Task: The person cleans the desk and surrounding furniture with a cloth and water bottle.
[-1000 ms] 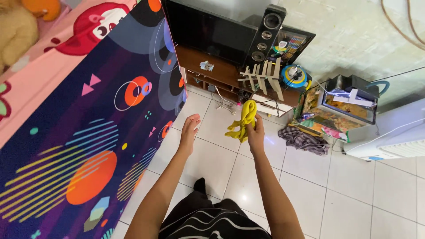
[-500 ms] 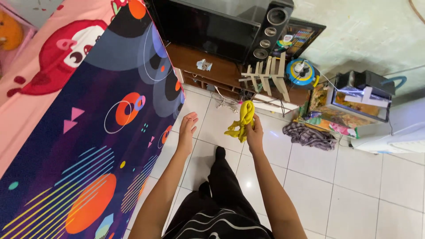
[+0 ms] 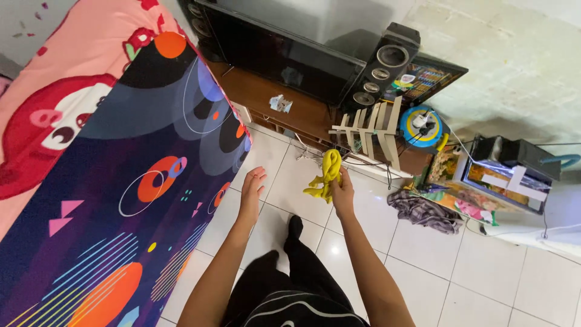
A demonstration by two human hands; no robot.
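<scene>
Item count: one yellow cloth [image 3: 327,175], held at 12 o'clock; two hands, left [image 3: 251,192] and right [image 3: 342,192]; one television [image 3: 275,51]; one tower speaker [image 3: 380,69]; one grey checked cloth [image 3: 423,212] at 3 o'clock; one patterned mattress [image 3: 121,181] at 9 o'clock.

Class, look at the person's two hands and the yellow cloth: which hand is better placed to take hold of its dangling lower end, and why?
Probably the left hand: it is open, holds nothing and hovers beside the yellow cloth. The right hand is already closed on it.
</scene>
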